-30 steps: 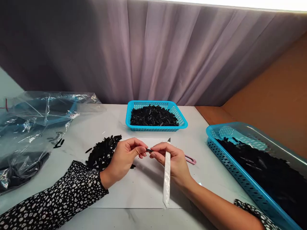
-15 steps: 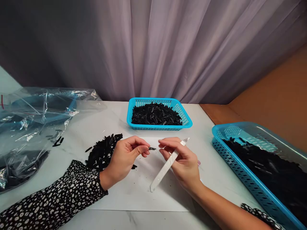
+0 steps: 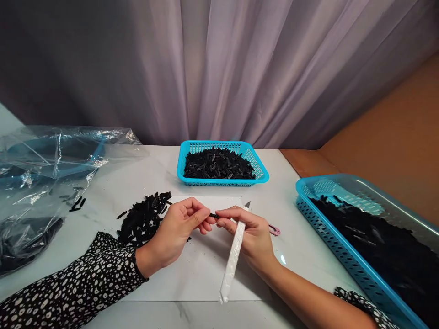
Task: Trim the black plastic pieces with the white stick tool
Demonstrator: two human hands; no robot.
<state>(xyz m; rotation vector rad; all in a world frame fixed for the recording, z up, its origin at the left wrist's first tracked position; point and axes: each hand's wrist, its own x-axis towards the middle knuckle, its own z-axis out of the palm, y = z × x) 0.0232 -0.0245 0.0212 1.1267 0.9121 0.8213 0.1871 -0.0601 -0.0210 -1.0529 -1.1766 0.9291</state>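
My left hand (image 3: 183, 228) is closed, its thumb and fingers pinching one end of a small dark strip (image 3: 214, 215). The fingertips of my right hand (image 3: 252, 233) grip the other end of that strip. Also in my right hand is a knife (image 3: 232, 262) with a white-wrapped handle; it slants across the fingers, with its short pointed blade up and away from me. Both hands are above a white sheet (image 3: 202, 283). A loose pile of similar black strips (image 3: 140, 219) lies beside my left hand, partly hidden by the wrist.
A blue basket (image 3: 222, 182) full of black strips stands at the back. To the right is a larger blue basket (image 3: 329, 246) of dark pieces. Clear plastic bags (image 3: 61, 155) lie on the left. A pink-handled item (image 3: 274, 230) lies behind my right hand.
My right hand has moved left to meet the strip, and its fingertips now grip the free end. The knife has swung more upright. The view has shifted slightly to the right.
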